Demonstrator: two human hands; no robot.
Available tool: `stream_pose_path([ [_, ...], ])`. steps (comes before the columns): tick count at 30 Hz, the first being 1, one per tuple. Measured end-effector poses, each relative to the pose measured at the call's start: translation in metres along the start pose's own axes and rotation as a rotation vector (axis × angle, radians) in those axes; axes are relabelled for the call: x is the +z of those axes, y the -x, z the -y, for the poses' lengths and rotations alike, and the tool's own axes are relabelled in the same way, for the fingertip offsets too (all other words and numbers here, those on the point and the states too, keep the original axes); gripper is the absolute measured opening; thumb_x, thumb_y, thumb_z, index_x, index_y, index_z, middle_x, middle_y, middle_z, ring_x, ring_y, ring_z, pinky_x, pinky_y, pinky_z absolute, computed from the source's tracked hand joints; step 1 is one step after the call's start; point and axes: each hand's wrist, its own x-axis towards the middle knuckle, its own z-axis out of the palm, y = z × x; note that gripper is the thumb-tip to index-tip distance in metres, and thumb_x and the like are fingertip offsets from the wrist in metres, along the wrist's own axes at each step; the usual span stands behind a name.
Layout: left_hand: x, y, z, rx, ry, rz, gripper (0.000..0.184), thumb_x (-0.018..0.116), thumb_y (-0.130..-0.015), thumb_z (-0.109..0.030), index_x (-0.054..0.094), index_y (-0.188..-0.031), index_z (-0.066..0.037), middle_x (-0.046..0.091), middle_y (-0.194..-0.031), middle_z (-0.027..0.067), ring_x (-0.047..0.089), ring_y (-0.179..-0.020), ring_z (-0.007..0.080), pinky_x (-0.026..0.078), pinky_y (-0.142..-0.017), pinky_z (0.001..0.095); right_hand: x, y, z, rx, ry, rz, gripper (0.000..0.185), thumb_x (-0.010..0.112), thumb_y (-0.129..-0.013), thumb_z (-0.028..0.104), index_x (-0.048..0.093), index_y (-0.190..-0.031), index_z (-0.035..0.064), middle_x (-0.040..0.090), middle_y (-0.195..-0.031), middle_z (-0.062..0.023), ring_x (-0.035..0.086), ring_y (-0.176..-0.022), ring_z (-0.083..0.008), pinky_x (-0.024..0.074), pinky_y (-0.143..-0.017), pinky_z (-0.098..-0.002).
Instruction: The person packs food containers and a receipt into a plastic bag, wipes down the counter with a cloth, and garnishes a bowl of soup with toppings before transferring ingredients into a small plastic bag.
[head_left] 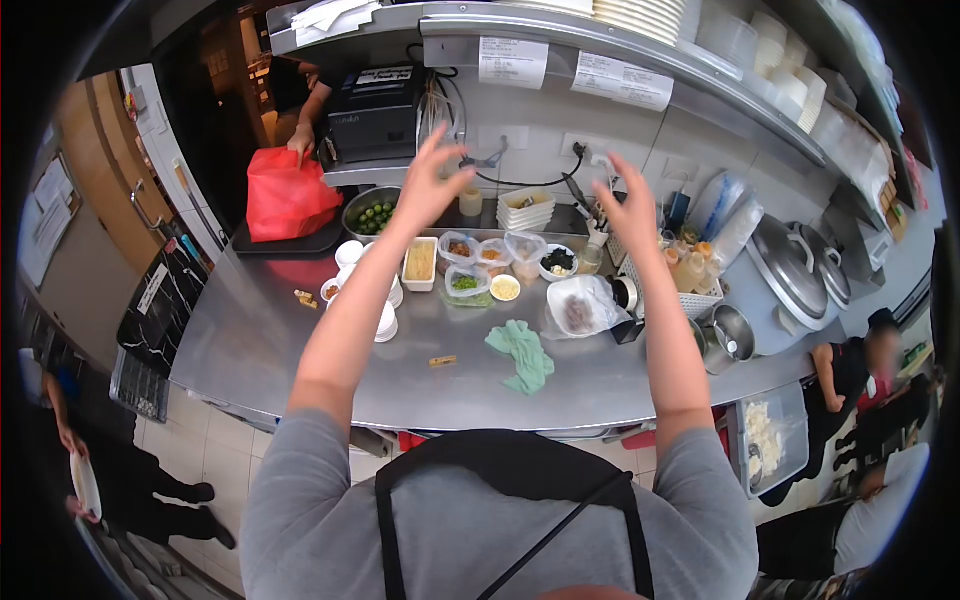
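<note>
White printed slips (513, 64), 12 and 1 o'clock, lettering too small to read | your left hand (432, 190), 11 o'clock: fingers spread apart | your right hand (632, 210), 1 o'clock: likewise spread

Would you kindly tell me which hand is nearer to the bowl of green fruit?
Left. The left hand is raised just right of the bowl of green fruit; the right hand is raised much farther right.

We see smooth metal with a soft sheen on the counter (245, 340), and more metal in the lime bowl (349, 223) and pot lids (785, 262). The crumpled green cloth (522, 355) looks matt to us, the red bag (288, 200) glossy plastic, the slips (622, 80) paper.
</note>
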Motion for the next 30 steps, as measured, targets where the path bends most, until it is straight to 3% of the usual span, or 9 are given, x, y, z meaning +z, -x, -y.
stream_pose_path([
  [3,0.012,-0.06,-0.007,0.01,0.164,-0.155,0.03,0.064,-0.075,-0.025,0.061,-0.097,-0.004,0.05,-0.119,0.0147,0.046,-0.113,0.0246,0.031,-0.096,0.0313,0.022,-0.042,-0.012,0.203,-0.402,0.004,0.054,0.063,-0.078,0.026,0.043,-0.123,0.0042,0.051,-0.115,-0.0161,0.049,-0.107,-0.0266,0.0393,-0.088,-0.0367],
  [5,0.002,-0.089,-0.027,-0.299,0.672,0.045,0.026,0.063,-0.078,-0.025,0.061,-0.09,-0.002,0.06,-0.097,0.0058,0.052,-0.099,0.0161,0.035,-0.089,0.0288,0.025,-0.061,-0.007,0.337,-0.642,0.02,0.058,0.063,-0.078,0.024,0.038,-0.126,0.0035,0.049,-0.117,-0.0152,0.047,-0.109,-0.025,0.0382,-0.088,-0.0375],
  [6,0.0,-0.099,-0.041,-0.354,0.733,-0.039,0.018,0.062,-0.079,-0.018,0.06,-0.085,-0.002,0.059,-0.081,-0.0007,0.053,-0.084,0.0094,0.04,-0.079,0.0247,0.025,-0.067,-0.004,0.481,-0.879,0.045,0.062,0.063,-0.078,0.022,0.033,-0.13,0.0028,0.048,-0.119,-0.0144,0.046,-0.111,-0.0233,0.0371,-0.089,-0.0382],
  [7,0.002,-0.106,-0.046,-0.344,0.726,-0.038,0.018,0.062,-0.079,-0.018,0.06,-0.085,-0.002,0.059,-0.081,-0.0007,0.053,-0.084,0.0094,0.04,-0.079,0.0247,0.024,-0.072,-0.002,0.474,-0.886,0.039,0.062,0.063,-0.078,0.022,0.033,-0.13,0.0028,0.048,-0.119,-0.0144,0.046,-0.111,-0.0233,0.0371,-0.089,-0.0382],
  [9,0.003,-0.119,-0.05,-0.262,0.67,-0.197,0.012,0.061,-0.078,-0.008,0.061,-0.088,-0.001,0.06,-0.085,0.0031,0.056,-0.08,0.0104,0.043,-0.073,0.0212,0.022,-0.08,0.003,0.556,-1.302,-0.051,0.071,0.063,-0.077,0.016,0.023,-0.133,0.0022,0.043,-0.123,-0.0136,0.042,-0.113,-0.0241,0.0358,-0.09,-0.0406],
  [12,0.001,-0.123,-0.032,-0.246,0.537,-0.223,0.021,0.058,-0.075,0.002,0.062,-0.096,0.001,0.062,-0.09,0.0074,0.057,-0.077,0.0108,0.044,-0.068,0.0196,0.028,-0.09,-0.007,0.546,-1.543,-0.069,0.067,0.064,-0.076,0.014,0.025,-0.131,0.0061,0.044,-0.121,-0.0104,0.041,-0.112,-0.0232,0.0359,-0.089,-0.0414],
  [18,-0.027,-0.092,-0.013,-0.289,0.527,-0.367,0.026,0.055,-0.075,0.004,0.062,-0.1,0.002,0.063,-0.09,0.0081,0.057,-0.08,0.0108,0.044,-0.069,0.02,0.036,-0.083,-0.009,0.664,-1.664,-0.027,0.039,0.065,-0.076,0.017,0.046,-0.11,0.0113,0.05,-0.106,-0.004,0.044,-0.104,-0.0191,0.0361,-0.087,-0.0371],
  [25,-0.025,-0.105,-0.018,-0.227,0.465,-0.298,0.03,0.056,-0.072,0.005,0.062,-0.102,0.001,0.063,-0.093,0.0088,0.057,-0.081,0.0113,0.044,-0.073,0.0214,0.052,-0.09,0.006,0.691,-1.682,-0.147,0.031,0.065,-0.077,0.023,0.052,-0.102,0.0123,0.053,-0.1,-0.0009,0.046,-0.098,-0.0162,0.0346,-0.084,-0.0354],
  [30,-0.012,-0.107,-0.028,-0.22,0.506,-0.45,0.036,0.055,-0.072,0.005,0.058,-0.108,0.002,0.062,-0.096,0.0108,0.058,-0.082,0.0125,0.045,-0.073,0.0223,0.056,-0.091,0.001,0.618,-1.73,-0.279,0.026,0.065,-0.077,0.018,0.051,-0.098,0.0109,0.055,-0.093,-0.0014,0.05,-0.09,-0.0147,0.0376,-0.077,-0.0335],
])
